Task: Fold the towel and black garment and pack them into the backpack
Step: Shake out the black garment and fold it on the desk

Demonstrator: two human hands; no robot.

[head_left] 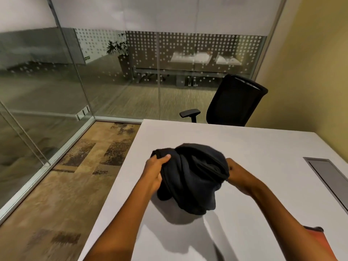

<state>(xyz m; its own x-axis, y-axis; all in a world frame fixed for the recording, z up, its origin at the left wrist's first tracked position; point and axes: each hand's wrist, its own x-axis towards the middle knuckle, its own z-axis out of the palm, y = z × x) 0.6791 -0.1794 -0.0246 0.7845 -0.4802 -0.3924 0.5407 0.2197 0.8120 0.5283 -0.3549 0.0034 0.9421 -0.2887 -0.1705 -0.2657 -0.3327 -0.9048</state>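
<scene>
**Black garment bunched between both hands, folding not yet begun**

While the black garment (192, 178) is hanging bunched above the white table (263, 147), both hands are gripping it from opposite sides. Head view, the only one: the left hand (156, 171) is curling round a wad of fabric at the garment's left edge, thumb on top, fingers underneath. The right hand (238, 175) is pinching the right edge w/ curled fingers; the fingertips are hidden behind cloth. The bottom of the garment is drooping toward the tabletop and throwing a shadow; can't tell if it is touching.

Holding it at two far-apart points, probably to shake it open and find the edges before laying it flat, is my reading of the grip. As a judgement, the task is at an early stage: nothing is folded, and neither towel nor backpack is showing in this pic.

An office chair (235, 102) is standing at the table's far side, a metal cable hatch (327, 178) is sitting flush in the top at right, and a red-orange item (313, 232) is peeking in by the right forearm, too cropped to ID. Glass walls (56, 81) are closing off the room on the left and behind.
</scene>
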